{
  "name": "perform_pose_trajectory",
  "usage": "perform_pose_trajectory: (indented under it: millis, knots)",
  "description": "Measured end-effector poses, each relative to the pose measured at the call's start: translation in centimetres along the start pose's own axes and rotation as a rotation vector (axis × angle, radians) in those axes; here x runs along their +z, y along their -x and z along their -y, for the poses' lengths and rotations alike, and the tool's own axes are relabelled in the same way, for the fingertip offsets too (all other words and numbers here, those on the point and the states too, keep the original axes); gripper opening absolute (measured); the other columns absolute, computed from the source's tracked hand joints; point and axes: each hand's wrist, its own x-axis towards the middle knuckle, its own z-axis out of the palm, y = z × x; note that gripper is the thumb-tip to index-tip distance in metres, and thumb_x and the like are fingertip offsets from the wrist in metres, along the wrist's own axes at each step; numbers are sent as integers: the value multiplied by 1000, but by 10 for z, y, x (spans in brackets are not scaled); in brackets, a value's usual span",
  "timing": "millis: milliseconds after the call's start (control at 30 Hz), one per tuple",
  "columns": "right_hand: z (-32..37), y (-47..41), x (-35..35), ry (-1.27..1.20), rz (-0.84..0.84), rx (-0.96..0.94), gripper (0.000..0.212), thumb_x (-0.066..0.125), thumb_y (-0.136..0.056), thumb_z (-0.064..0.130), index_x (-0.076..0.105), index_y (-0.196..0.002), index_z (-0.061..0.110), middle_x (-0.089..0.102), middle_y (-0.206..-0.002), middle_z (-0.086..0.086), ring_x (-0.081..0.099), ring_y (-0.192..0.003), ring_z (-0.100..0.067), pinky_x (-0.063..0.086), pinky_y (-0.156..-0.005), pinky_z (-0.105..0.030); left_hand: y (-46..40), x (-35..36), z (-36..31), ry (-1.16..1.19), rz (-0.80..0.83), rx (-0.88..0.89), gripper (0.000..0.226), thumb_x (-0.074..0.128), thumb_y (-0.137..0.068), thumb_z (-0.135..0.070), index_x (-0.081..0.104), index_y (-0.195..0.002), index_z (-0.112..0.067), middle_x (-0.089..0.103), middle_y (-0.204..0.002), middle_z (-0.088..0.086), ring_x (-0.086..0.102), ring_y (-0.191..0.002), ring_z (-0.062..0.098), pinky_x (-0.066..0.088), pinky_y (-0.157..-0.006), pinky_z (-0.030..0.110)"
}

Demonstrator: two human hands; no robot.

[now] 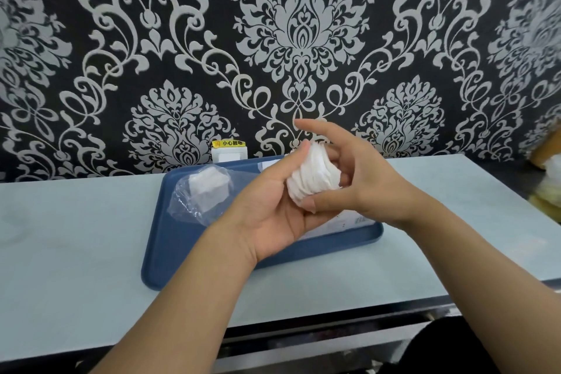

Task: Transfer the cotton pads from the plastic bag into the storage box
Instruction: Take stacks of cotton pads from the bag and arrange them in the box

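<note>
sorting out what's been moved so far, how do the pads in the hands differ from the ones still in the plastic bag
The held cotton pads are bare and fanned out unevenly; the bagged pads sit in a compact block behind clear film. The held cotton pads are raised above the blue tray, gripped between the left hand and right hand; the bagged pads lie on the tray, untouched. Both are white.
</note>
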Motion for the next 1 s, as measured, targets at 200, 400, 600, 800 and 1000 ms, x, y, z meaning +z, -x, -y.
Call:
perform_pose_trajectory:
  millis: [200, 400, 600, 800, 1000]
  knots:
    - [1, 0, -4, -98, -15, 22, 82, 79, -75, 4, 44, -147, 23, 67, -109, -10, 67, -99, -20, 55, -86, -35, 1, -1, -1, 4, 41, 16, 60, 55, -94, -48, 56, -139, -8, 60, -140, 19, 64, -116, 27, 58, -93, 45]
    - [1, -3, 0, 34, -80, 1, 82, 88, -69, 14, 51, -142, 28, 69, -106, -1, 66, -102, -23, 56, -90, -42, 2, 0, 0, -26, 12, 50, 58, 56, -90, -47, 58, -133, -7, 62, -136, 22, 61, -124, 28, 56, -97, 44]
    - [2, -4, 8, 216, -117, -58, 79, 87, -70, 2, 54, -138, 24, 67, -105, 7, 67, -93, -14, 56, -82, -28, 2, 1, 0, -76, -10, 84, 56, 48, -95, -51, 62, -128, -8, 70, -124, 13, 68, -113, 23, 52, -99, 40]
    - [4, -3, 7, 255, -170, -84, 76, 83, -70, -3, 56, -135, 25, 71, -105, 2, 70, -95, -14, 58, -91, -38, 2, -2, -3, -39, -29, 67, 64, 41, -98, -58, 56, -138, -11, 67, -130, 16, 66, -117, 27, 55, -96, 42]
    - [4, -2, 4, 267, -179, -105, 79, 84, -69, -1, 54, -137, 26, 72, -118, -1, 69, -108, -19, 54, -97, -45, 0, -2, -3, -27, -102, 75, 55, 40, -100, -56, 65, -125, -14, 73, -116, 15, 71, -107, 28, 60, -88, 44]
